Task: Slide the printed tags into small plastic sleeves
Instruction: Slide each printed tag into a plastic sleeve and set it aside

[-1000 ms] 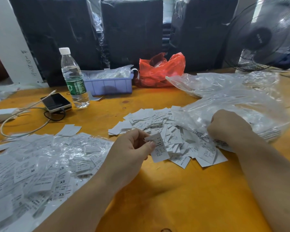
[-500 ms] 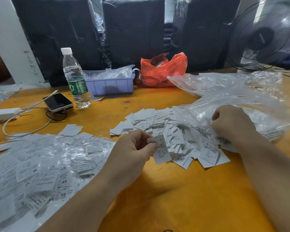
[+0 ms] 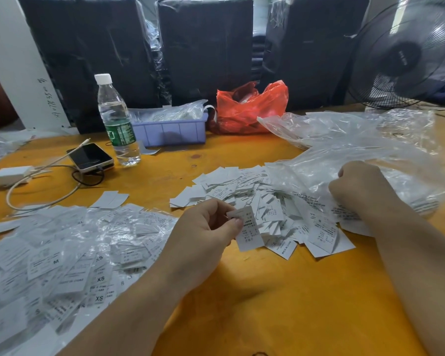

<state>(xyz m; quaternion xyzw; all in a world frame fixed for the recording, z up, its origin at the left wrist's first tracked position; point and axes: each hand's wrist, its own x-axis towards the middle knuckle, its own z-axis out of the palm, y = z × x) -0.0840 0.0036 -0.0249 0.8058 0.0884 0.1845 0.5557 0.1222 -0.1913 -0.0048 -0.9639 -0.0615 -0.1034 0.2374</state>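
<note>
Tags (image 3: 244, 194) litter orange table (image 3: 280, 304) before black wrapped bales (image 3: 206, 47)

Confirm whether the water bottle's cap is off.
No. The water bottle stands upright beside the phone with its white cap on.

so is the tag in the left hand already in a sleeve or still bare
Bare, as far as shows: the left hand pinches a tag whose print reads plainly, with no plastic edge or shine around it.

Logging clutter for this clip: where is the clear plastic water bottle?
The clear plastic water bottle stands upright at the table's far left, between the dark smartphone and the lavender plastic bin.
</note>
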